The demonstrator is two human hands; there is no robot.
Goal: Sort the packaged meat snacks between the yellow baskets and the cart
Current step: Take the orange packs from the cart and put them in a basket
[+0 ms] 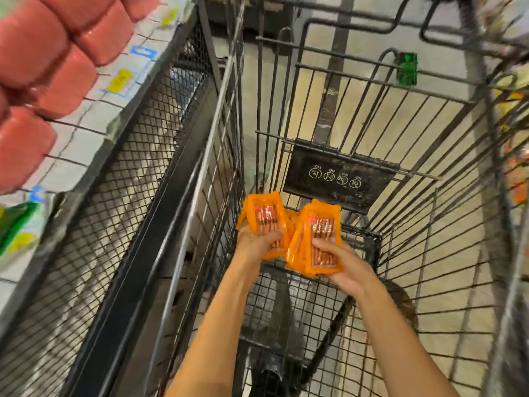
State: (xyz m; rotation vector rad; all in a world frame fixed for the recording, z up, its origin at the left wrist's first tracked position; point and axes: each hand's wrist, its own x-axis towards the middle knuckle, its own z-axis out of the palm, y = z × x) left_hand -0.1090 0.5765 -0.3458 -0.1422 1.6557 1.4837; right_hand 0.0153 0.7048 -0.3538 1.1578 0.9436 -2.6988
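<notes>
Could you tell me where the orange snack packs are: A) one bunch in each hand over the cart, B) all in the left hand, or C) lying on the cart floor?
A: the left hand and right hand each grip orange packs above the cart.

Head-worn view, steeply downward, close above the cart [372, 156].

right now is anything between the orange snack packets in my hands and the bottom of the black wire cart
nothing visible: the left hand and right hand grip orange plastic snack packets inside the black wire cart, only open space down to its mesh floor
</notes>
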